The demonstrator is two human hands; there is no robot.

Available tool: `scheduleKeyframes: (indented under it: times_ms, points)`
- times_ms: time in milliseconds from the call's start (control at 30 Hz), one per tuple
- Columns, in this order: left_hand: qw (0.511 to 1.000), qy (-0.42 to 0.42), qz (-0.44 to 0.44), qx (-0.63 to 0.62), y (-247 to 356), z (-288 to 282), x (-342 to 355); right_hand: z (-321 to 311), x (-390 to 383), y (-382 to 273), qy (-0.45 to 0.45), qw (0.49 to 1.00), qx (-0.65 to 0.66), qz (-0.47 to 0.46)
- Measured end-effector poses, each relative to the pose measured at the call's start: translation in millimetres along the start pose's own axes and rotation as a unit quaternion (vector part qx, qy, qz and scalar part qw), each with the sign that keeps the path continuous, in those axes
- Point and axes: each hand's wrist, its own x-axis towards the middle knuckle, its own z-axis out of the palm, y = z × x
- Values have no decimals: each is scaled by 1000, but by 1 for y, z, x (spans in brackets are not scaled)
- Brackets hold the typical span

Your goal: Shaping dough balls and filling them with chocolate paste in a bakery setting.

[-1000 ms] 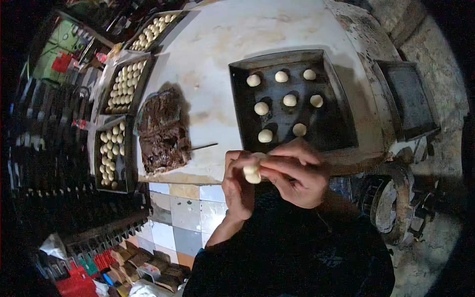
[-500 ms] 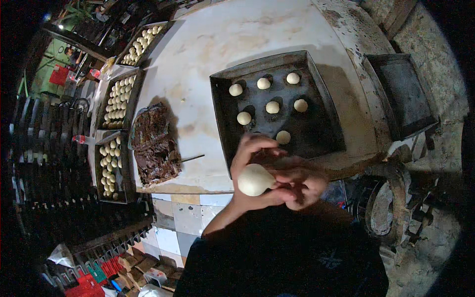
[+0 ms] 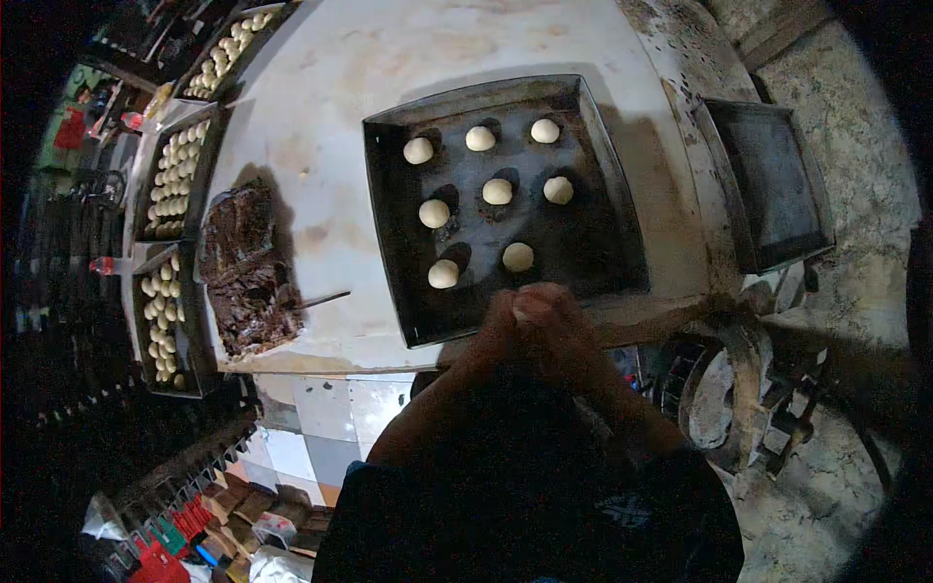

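Eight dough balls [image 3: 498,191], central tray [image 3: 593,243], domes up, hands [image 3: 550,323] together

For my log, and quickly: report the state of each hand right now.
Left hand: curled, meeting the other; grip hidden, cannot tell what it holds.
Right hand: curled too; its contents cannot be told either.

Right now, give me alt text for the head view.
A person's left hand and right hand are together at the near side of a dark tray holding eight pale dough balls. On the white table to its left lies a dark brown mass; more trays of dough balls stand farther left.
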Motion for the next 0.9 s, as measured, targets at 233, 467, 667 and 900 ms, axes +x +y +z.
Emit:
scheduleKeyframes:
  times_ms: [233, 467, 667, 900]
  points:
    - [966, 67, -175, -179, -6, -43, -9, -26, -35, 120, -96, 952, -56, 284]
    - [915, 378, -130, -60, -30, -110, -52, -30, -13, 113, -393, 837, -248, 289]
    - [900, 338, -114, 250, -41, -105, -69, 16, 55, 131, -39, 986, -79, 144]
    - [871, 370, -96, 309, -48, -101, -67, 110, 114, 197, -100, 981, -149, -78]
